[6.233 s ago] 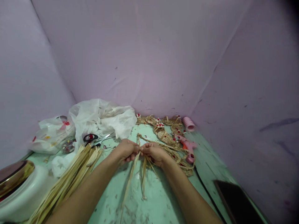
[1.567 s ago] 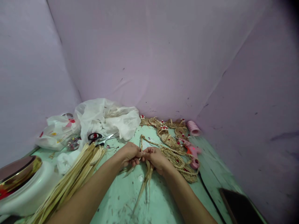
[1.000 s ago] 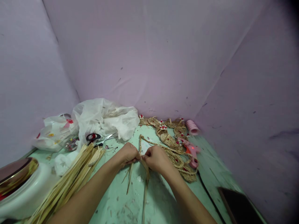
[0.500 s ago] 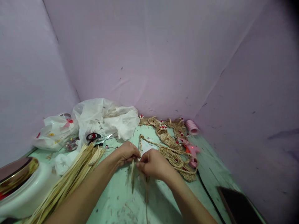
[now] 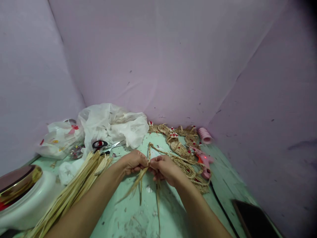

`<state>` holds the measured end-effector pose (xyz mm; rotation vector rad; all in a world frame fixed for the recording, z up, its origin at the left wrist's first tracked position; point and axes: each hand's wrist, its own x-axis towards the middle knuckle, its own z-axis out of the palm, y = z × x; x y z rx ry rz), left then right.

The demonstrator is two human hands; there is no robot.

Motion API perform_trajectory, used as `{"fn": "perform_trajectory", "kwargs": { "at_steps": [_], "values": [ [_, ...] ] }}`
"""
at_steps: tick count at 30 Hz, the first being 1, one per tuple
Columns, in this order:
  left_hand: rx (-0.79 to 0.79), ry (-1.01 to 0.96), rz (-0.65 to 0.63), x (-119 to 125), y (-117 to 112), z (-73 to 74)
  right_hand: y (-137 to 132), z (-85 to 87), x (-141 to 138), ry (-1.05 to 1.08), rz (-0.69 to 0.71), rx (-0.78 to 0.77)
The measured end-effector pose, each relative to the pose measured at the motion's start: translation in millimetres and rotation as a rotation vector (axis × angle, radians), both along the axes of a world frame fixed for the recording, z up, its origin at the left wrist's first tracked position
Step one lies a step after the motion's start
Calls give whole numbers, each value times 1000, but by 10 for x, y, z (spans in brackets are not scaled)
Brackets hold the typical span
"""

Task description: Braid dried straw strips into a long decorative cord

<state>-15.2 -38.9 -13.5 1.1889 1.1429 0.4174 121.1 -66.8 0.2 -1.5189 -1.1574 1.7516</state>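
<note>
At the middle of the green table, my left hand (image 5: 136,162) and my right hand (image 5: 163,168) meet at the near end of a thin braided straw cord (image 5: 149,151). Both are closed in a pinch on its fibre strands, fingertips almost touching. Loose strands (image 5: 133,187) hang below my left hand, and a longer strand (image 5: 158,208) trails down under my right. From the hands the cord runs up, bends and leads right into a coil of braid (image 5: 184,167) lying beside my right wrist.
Left of my arm lies a bundle of dry straw strips (image 5: 74,185), with scissors (image 5: 109,148) beyond its tip. White plastic bags (image 5: 111,125) sit against the wall. On the right are beaded braided pieces (image 5: 177,145), a pink glue gun (image 5: 205,162), pink thread spool (image 5: 205,135) and phone (image 5: 252,218).
My right hand has turned and closed in against my left at the cord's end. Loose strands now swing out to the lower left beneath my left hand.
</note>
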Motion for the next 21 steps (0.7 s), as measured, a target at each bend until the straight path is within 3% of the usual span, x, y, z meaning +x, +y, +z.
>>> {"fn": "perform_trajectory", "kwargs": {
  "at_steps": [7, 13, 17, 21],
  "values": [
    [134, 188, -62, 42, -37, 49, 73, -181, 47, -31, -12, 25],
    [370, 593, -18, 64, -75, 132, 74, -246, 10, -50, -32, 27],
    [481, 818, 31, 224, -259, 228, 53, -290, -20, 17, -88, 54],
    [482, 724, 45, 444, -528, 253, 25, -305, -7, 110, -142, 21]
  ]
}}
